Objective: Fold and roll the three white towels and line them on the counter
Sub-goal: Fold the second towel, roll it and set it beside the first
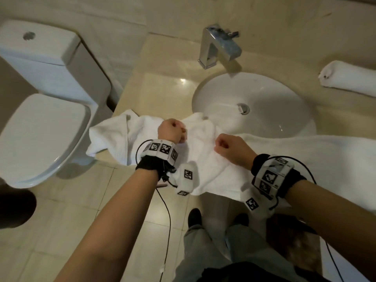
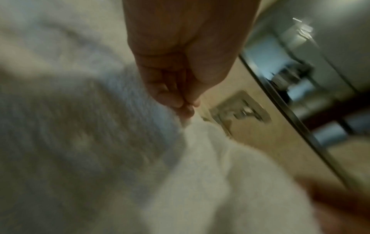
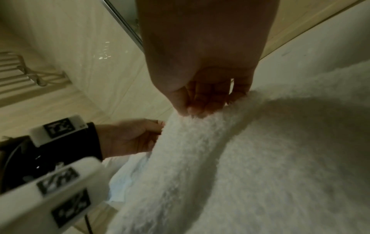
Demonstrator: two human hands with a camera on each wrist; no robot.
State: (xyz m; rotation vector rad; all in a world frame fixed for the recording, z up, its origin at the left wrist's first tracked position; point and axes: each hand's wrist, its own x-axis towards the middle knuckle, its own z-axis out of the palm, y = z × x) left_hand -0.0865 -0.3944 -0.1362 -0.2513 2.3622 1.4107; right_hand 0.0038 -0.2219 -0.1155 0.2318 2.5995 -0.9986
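A white towel (image 1: 203,155) lies crumpled across the counter's front edge, partly over the sink rim, with a long part stretching right (image 1: 305,151). My left hand (image 1: 173,131) pinches a raised fold of this towel (image 2: 180,158); the left wrist view is blurred. My right hand (image 1: 225,146) pinches the same fold a little to the right, thumb against fingers on the towel's edge (image 3: 220,142). More white towel (image 1: 114,135) lies bunched at the counter's left end, hanging over the edge. One rolled white towel (image 1: 350,78) rests at the back right of the counter.
The beige counter (image 1: 162,88) holds a round white sink (image 1: 254,102) with a chrome tap (image 1: 219,47) behind it. A white toilet (image 1: 44,102) stands left of the counter. A mirror edge (image 2: 290,118) runs along the wall. My feet stand on the tiled floor below.
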